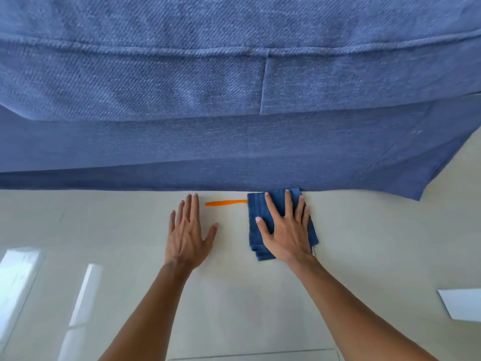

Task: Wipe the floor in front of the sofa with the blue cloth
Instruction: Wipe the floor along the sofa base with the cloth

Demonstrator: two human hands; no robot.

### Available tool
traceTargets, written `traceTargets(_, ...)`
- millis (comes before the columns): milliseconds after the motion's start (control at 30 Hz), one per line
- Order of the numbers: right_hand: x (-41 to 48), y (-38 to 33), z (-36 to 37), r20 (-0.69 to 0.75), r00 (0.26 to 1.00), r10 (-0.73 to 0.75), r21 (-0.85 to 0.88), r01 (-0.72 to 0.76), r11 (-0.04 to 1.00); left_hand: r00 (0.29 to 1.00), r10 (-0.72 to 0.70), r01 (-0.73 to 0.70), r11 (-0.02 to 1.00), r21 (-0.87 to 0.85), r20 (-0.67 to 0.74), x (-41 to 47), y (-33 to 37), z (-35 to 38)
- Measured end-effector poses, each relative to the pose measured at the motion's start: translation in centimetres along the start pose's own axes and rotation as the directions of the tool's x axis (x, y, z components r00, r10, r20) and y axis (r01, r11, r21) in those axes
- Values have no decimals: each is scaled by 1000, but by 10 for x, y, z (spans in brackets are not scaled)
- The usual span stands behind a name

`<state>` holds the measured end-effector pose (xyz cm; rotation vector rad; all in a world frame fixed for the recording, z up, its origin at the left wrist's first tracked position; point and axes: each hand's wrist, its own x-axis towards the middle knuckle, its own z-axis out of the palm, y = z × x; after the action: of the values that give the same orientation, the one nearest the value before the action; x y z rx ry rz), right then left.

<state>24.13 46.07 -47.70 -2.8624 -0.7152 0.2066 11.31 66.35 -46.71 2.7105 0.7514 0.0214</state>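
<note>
A folded dark blue cloth point(256, 230) lies on the pale tiled floor point(130, 256) right against the base of the blue sofa point(234, 100). My right hand point(286, 230) presses flat on the cloth with fingers spread. An orange streak point(225, 203) runs along the floor from the cloth's left edge toward my left hand. My left hand point(188, 230) rests flat on the bare floor left of the streak, fingers apart, holding nothing.
The sofa fills the upper half of the view and its skirt reaches the floor. A white sheet point(460, 303) lies on the floor at the right edge. Bright window reflections show on the tiles at the lower left.
</note>
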Motion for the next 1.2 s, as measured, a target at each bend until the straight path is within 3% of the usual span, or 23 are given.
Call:
traceTargets(400,-1,-13,14,-75,992,100,-65,-104,992,999,9,-8,999,33,-41,-18,-33,14)
traceTargets(533,11,-23,18,-15,985,172,-91,-173,981,999,-6,7,999,40,-41,-16,-32,14)
traceTargets(833,10,-23,15,-27,986,166,-56,-167,984,999,-12,12,1000,15,-47,-16,-33,10)
traceTargets(967,38,-41,17,-26,964,265,-12,-265,964,998,-16,17,1000,6,-60,-14,-32,11)
traceTargets(1133,16,-29,17,-26,993,111,-69,-113,991,998,-16,15,1000,-16,-58,-14,-32,8)
traceTargets(1200,18,-31,17,-26,992,123,-82,-124,989,997,-25,23,999,-23,-70,-16,-32,8)
